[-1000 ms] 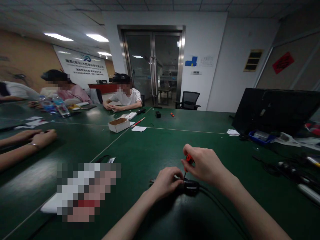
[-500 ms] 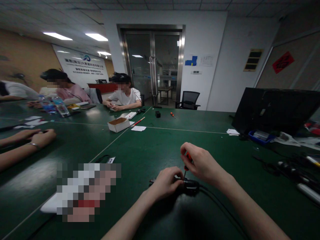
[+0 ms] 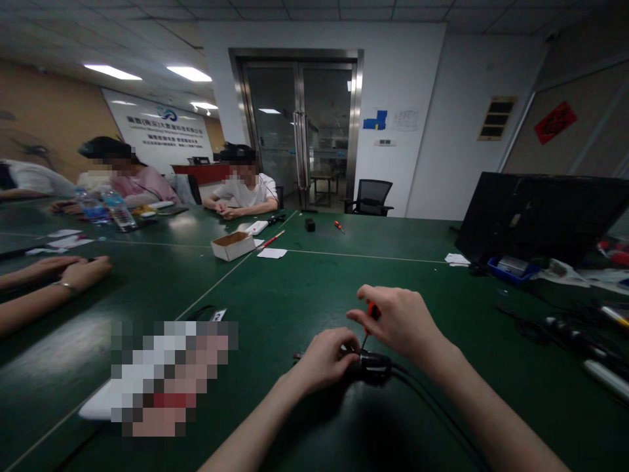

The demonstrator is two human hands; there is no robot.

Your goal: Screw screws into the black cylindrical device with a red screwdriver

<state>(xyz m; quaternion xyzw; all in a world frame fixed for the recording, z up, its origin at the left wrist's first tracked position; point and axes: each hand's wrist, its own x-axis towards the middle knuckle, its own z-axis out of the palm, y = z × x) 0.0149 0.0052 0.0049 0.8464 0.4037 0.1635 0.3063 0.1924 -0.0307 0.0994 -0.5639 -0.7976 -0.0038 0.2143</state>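
A small black device (image 3: 374, 367) with a cable running off to the right lies on the green table (image 3: 314, 282) in front of me. My left hand (image 3: 324, 359) is closed over its left end and pins it down. My right hand (image 3: 396, 321) pinches a small screwdriver with a red handle (image 3: 372, 312), held upright with its thin shaft pointing down onto the top of the device.
A blurred white object (image 3: 162, 373) lies to my left. A cardboard box (image 3: 232, 245), papers and another screwdriver (image 3: 339, 226) sit farther back. A black monitor (image 3: 535, 216) and cables (image 3: 574, 331) fill the right. Other people sit at the left and far side; a person's hands (image 3: 63, 270) rest nearby.
My right hand's fingers have shifted around the red handle, as in turning it; the thumb now reaches further left. My left hand and the device stay in place.
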